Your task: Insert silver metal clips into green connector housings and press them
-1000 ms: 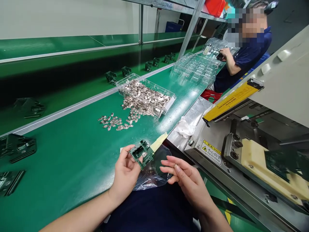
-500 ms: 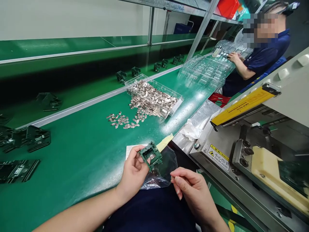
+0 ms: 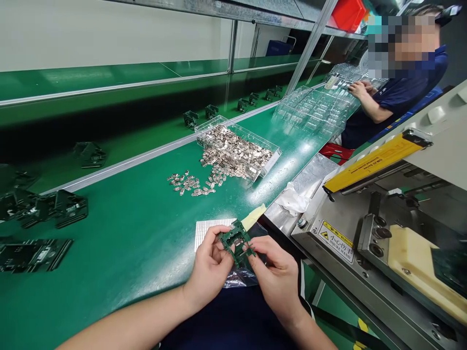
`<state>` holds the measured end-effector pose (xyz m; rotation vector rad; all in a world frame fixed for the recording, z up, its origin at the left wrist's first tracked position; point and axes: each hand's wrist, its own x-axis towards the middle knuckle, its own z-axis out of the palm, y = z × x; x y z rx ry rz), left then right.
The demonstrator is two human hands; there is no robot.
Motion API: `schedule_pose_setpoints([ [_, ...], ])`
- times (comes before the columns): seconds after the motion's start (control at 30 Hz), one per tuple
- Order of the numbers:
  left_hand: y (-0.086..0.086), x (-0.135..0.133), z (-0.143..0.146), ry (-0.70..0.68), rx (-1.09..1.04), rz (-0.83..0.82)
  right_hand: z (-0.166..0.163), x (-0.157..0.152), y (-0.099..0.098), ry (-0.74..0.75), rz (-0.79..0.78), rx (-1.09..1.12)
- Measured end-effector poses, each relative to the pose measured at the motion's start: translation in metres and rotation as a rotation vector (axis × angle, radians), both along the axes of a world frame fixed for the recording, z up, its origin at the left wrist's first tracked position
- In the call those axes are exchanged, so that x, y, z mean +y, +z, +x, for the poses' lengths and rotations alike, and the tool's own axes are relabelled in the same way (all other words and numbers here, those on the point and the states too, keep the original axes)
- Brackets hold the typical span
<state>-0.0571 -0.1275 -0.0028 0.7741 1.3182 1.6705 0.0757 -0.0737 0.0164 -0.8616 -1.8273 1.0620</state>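
Note:
In front of my body, my left hand is closed around the left side of a green open-framed part that looks like a small circuit-board assembly. Inside its opening a small silvery piece shows. My right hand has thumb and forefinger pinched together at the part's right edge; whatever lies between those fingertips is hidden. Under the hands are a clear plastic bag and a white gridded sheet. A pale yellow strip sticks out just beyond the part.
Small metal pieces lie before a tipped clear bin full of them. Dark green assemblies rest at left. A machine with a hand-injury warning label stands at right. Beyond it, a co-worker handles clear trays.
My right hand has moved left and up from beside the bag to the green part's right edge. The view has shifted slightly; my left hand keeps hold of the part.

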Motion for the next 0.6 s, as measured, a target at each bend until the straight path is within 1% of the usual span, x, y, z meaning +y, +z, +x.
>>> schedule_pose_setpoints([
  [0.07,0.0,-0.001,0.001,-0.021,-0.016,0.008,-0.007,-0.003,-0.002,-0.012,0.01,-0.014],
  [0.13,0.0,-0.002,0.002,-0.039,-0.026,0.005,-0.011,-0.006,-0.007,-0.058,0.008,-0.043],
  [0.27,-0.001,-0.005,0.003,-0.092,-0.003,0.021,-0.014,-0.011,-0.014,-0.174,-0.124,-0.073],
  [0.33,-0.004,-0.007,0.002,-0.113,0.057,0.046,-0.014,-0.012,-0.014,-0.181,-0.176,-0.079],
  [0.47,-0.011,-0.011,-0.001,-0.101,0.24,0.099,-0.011,-0.01,-0.007,-0.142,-0.202,-0.066],
  [0.6,-0.01,-0.013,-0.002,-0.099,0.352,0.17,-0.009,-0.01,-0.002,-0.162,-0.266,0.03],
])
